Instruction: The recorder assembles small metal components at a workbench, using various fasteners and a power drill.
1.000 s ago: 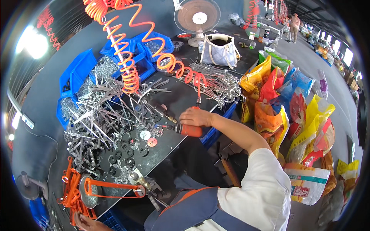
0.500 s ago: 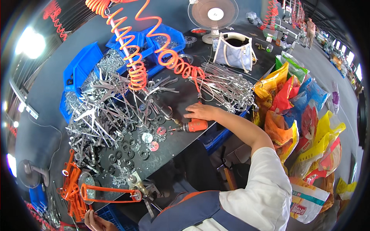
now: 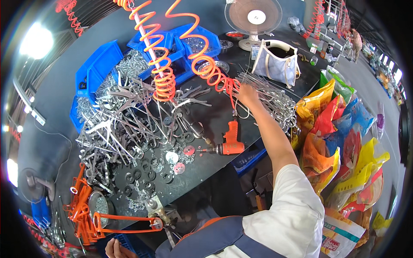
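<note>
My right hand (image 3: 248, 94) is over the near-left part of a pile of thin metal rods (image 3: 275, 105), beside the orange coiled air hose (image 3: 211, 71). Its fingers are hidden from me, so I cannot see whether they grip a rod. An orange air screwdriver (image 3: 232, 139) lies by the bench's front edge with nobody holding it, its hose running up past my right hand. At the lower edge, my left hand (image 3: 118, 249) is partly in view with fingers curled; anything in them is hidden. Above it, an orange metal frame (image 3: 124, 216) sits at a small clamp-like fixture (image 3: 155, 206).
Grey metal handle-like parts (image 3: 116, 124) are heaped on the left. Black rings (image 3: 149, 175) and discs lie before them. Blue bins (image 3: 97, 71) of hardware stand behind. A fan (image 3: 254, 17) and white bag (image 3: 277, 64) are at the back; plastic bags (image 3: 344, 142) fill the right side.
My right hand has left the air screwdriver and moved away from me to the rods. The screwdriver now lies loose. My left hand stays low at the lower edge; the whole view has shifted slightly.
</note>
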Demonstrator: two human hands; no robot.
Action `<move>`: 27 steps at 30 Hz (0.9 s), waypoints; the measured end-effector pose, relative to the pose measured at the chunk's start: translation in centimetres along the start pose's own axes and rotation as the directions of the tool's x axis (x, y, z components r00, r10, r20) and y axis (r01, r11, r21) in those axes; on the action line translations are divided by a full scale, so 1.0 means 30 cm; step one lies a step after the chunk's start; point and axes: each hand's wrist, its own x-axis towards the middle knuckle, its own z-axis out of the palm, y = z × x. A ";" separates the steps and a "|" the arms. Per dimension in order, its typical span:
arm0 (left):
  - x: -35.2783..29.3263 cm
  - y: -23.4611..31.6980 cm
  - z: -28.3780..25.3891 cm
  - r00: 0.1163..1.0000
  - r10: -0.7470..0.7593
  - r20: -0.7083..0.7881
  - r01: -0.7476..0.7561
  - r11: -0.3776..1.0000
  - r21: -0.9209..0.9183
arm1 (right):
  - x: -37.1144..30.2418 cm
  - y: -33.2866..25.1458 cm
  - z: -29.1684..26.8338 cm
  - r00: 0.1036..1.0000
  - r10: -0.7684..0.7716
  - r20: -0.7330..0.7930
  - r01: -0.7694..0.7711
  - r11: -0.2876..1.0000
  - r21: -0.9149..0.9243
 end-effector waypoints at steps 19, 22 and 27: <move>-0.025 0.011 0.047 0.983 -0.067 0.168 0.057 0.996 0.068 | 0.356 -0.268 0.247 0.672 0.224 0.705 -0.088 0.971 -0.224; -0.007 0.005 0.026 0.985 -0.025 0.173 0.000 0.990 0.143 | 0.354 -0.277 0.202 0.765 0.172 0.620 -0.133 0.985 -0.110; 0.013 -0.029 0.028 0.988 -0.045 0.145 0.018 0.982 0.187 | 0.518 -0.115 0.163 0.860 -0.204 0.468 0.269 0.960 -0.075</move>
